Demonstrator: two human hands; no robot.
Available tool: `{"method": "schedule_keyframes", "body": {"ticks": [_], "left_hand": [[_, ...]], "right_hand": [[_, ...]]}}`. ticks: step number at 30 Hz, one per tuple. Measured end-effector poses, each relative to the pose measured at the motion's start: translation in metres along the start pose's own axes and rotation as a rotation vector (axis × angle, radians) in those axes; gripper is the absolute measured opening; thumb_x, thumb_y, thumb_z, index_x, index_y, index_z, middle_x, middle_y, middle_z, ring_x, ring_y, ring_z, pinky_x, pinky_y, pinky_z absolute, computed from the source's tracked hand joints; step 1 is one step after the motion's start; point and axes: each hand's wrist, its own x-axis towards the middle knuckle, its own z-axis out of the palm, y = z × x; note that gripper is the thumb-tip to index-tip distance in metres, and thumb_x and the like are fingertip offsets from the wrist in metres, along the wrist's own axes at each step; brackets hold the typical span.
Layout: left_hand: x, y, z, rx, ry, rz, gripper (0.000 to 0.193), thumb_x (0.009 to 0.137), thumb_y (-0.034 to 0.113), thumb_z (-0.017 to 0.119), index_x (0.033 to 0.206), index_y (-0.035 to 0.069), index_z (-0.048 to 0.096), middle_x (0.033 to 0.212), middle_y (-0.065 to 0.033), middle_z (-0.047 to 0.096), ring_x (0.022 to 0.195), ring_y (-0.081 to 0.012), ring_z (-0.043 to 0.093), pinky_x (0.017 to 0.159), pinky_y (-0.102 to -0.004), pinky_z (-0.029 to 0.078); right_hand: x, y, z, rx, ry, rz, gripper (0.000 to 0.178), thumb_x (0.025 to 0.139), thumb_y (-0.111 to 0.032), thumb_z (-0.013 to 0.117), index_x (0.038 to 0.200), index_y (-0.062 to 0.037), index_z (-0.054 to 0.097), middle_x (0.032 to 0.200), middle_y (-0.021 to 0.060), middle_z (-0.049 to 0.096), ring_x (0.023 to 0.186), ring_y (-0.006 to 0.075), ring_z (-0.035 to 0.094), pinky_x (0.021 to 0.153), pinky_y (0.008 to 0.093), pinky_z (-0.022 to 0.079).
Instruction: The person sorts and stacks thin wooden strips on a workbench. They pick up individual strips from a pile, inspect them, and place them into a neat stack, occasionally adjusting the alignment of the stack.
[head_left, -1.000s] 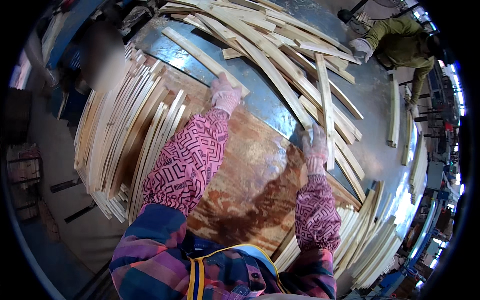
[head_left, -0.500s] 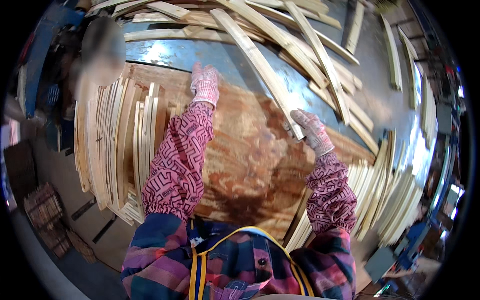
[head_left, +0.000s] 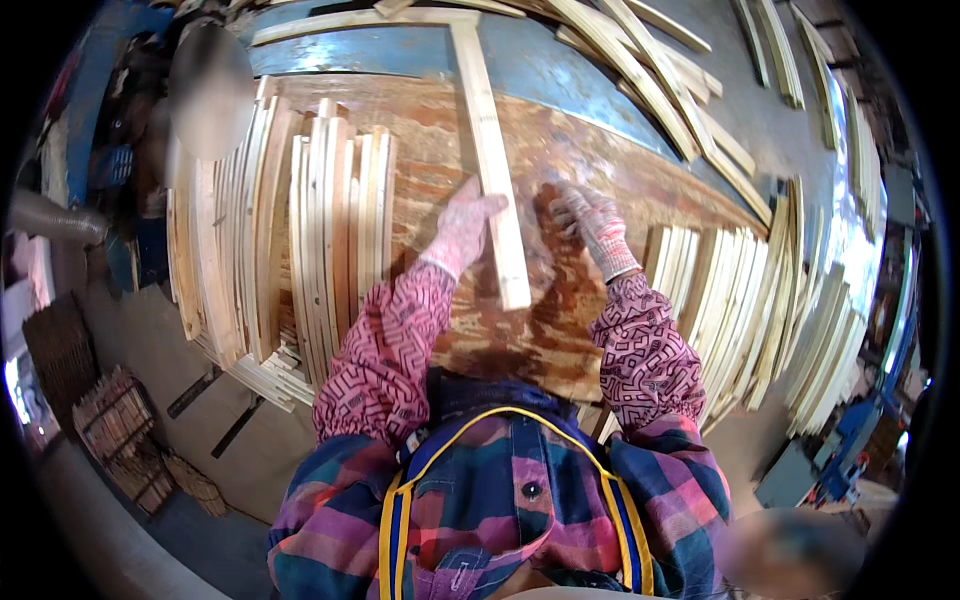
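A pale wooden slat (head_left: 490, 160) runs lengthwise away from me over the plywood board (head_left: 420, 335), its near end over the middle of the board. My left hand (head_left: 463, 228), in a whitish-pink work glove, is closed on the slat's left edge with the thumb across the top. To the right of the slat and apart from it, my gloved right hand (head_left: 592, 222) hovers over the board, empty, its fingers loosely bent and apart. Upright rows of slats (head_left: 340, 230) line the board left of my left hand. Another row of slats (head_left: 715, 280) stands beyond my right forearm.
Loose slats (head_left: 640, 75) lie crisscrossed on the blue metal surface (head_left: 400, 52) at the far side. A person (head_left: 210, 95), blurred, is at the far left. Bundles of wood (head_left: 115, 430) rest on the floor at left; a second blurred person (head_left: 790, 555) is at lower right.
The slat has shifted left and lies straighter toward me. My right hand has let go of its near end. My left hand has come back from the far side and taken hold of it.
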Motion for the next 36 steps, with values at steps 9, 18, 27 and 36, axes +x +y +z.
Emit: {"method": "schedule_keyframes", "body": {"ticks": [9, 18, 27, 36], "left_hand": [[-0.073, 0.000, -0.060, 0.199, 0.268, 0.275, 0.060, 0.087, 0.001, 0.065, 0.144, 0.002, 0.048, 0.125, -0.0102, 0.064, 0.101, -0.0146, 0.064, 0.088, -0.0293, 0.054], [-0.215, 0.144, -0.170, 1.251, 1.074, 0.617, 0.058, 0.083, 0.003, 0.070, 0.139, 0.005, 0.053, 0.143, -0.0126, 0.051, 0.129, -0.0260, 0.051, 0.108, -0.0351, 0.041], [-0.166, 0.193, -0.302, 1.139, 1.018, 0.186, 0.082, 0.079, 0.003, 0.071, 0.153, 0.016, 0.039, 0.134, -0.0161, 0.061, 0.112, -0.0274, 0.063, 0.098, -0.0320, 0.047], [-0.206, 0.131, -0.251, 0.895, 0.809, 0.272, 0.090, 0.074, 0.003, 0.078, 0.154, 0.014, 0.037, 0.140, -0.0124, 0.058, 0.113, -0.0234, 0.063, 0.097, -0.0296, 0.049]], "right_hand": [[0.213, -0.122, 0.084, -1.122, 0.148, -0.754, 0.054, 0.092, -0.037, 0.060, 0.140, -0.0137, 0.053, 0.140, 0.0127, 0.056, 0.129, 0.0317, 0.052, 0.108, 0.0427, 0.042], [0.237, -0.192, 0.101, -1.498, 0.403, -0.526, 0.064, 0.093, -0.051, 0.059, 0.149, -0.0259, 0.040, 0.150, 0.0077, 0.047, 0.139, 0.0268, 0.044, 0.109, 0.0461, 0.041], [0.159, -0.148, 0.044, -1.110, -0.120, -0.031, 0.061, 0.084, -0.045, 0.072, 0.127, -0.0033, 0.064, 0.120, 0.0164, 0.067, 0.112, 0.0264, 0.064, 0.095, 0.0360, 0.051], [-0.034, 0.071, -0.027, -0.219, -0.076, 0.289, 0.040, 0.094, -0.026, 0.068, 0.122, 0.0018, 0.064, 0.104, 0.0078, 0.070, 0.095, 0.0169, 0.065, 0.087, 0.0330, 0.053]]}}
